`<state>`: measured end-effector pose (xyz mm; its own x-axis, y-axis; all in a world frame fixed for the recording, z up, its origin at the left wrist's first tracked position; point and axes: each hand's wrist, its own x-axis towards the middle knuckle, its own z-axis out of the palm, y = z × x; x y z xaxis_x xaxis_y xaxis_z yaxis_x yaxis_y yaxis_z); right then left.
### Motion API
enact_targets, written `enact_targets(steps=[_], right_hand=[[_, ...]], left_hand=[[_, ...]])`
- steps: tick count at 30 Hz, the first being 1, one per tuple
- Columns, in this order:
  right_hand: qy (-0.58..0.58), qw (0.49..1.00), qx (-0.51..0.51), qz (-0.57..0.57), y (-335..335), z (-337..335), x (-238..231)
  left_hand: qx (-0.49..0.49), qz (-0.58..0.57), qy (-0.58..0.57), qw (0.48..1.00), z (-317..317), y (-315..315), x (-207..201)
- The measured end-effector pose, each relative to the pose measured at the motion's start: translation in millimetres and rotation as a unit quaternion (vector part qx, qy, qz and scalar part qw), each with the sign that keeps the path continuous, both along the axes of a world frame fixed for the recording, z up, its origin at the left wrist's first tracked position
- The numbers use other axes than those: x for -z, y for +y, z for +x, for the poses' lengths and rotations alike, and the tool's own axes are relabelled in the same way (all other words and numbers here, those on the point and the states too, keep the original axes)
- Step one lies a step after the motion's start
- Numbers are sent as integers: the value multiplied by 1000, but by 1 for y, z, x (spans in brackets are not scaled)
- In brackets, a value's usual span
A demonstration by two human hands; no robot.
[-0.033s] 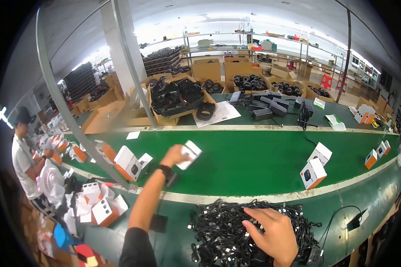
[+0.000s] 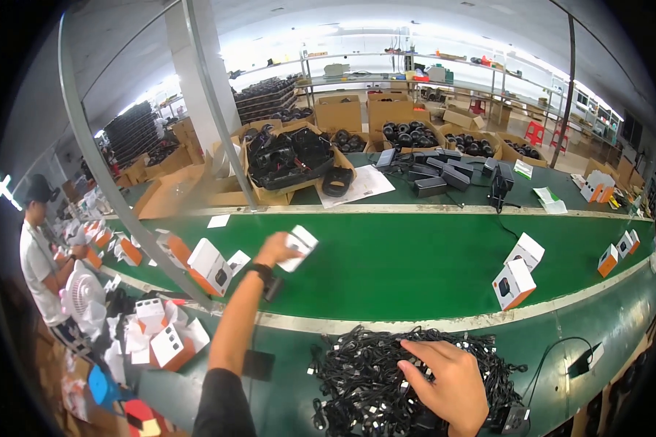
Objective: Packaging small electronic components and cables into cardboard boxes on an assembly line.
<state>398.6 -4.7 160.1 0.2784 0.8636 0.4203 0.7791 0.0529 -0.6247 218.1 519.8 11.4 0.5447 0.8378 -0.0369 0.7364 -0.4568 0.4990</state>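
My left hand (image 2: 275, 251), wearing a dark wristband, reaches out over the green belt (image 2: 386, 269). Its fingers are closed on a white card-like piece (image 2: 299, 247) with dark print; whether this is a flat card or a thin box I cannot tell. A small dark object (image 2: 273, 288) shows beneath the wrist. Over a heap of black cables (image 2: 364, 379) with small metal plugs, my right hand (image 2: 444, 382) lies with thumb and fingers apart. It grips nothing that I can see, and its palm side is hidden.
White-and-orange boxes stand on the belt, one pair (image 2: 514, 284) to the right and one box (image 2: 210, 266) left beside a metal post (image 2: 116, 182). Black power adapters (image 2: 444, 175) lie on the far bench. A co-worker (image 2: 40, 255) stands at the far left near a pink fan (image 2: 82, 295).
My left hand has shifted slightly left and a little farther away, carrying the white card-like piece. My right hand has stayed nearly still over the cables.
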Motion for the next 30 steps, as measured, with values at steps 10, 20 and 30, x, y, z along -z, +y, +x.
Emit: enact_targets(steps=[10, 20, 30], right_hand=[[-9, 1000, 6, -17, 3, 12, 4], [-15, 999, -14, -44, 8, -1, -6], [-35, 999, -5, -28, 1, -3, -7]], left_hand=[[-197, 28, 229, 953, -113, 36, 10], [-175, 33, 237, 955, -149, 69, 32], [-167, 5, 145, 975, -111, 45, 20]])
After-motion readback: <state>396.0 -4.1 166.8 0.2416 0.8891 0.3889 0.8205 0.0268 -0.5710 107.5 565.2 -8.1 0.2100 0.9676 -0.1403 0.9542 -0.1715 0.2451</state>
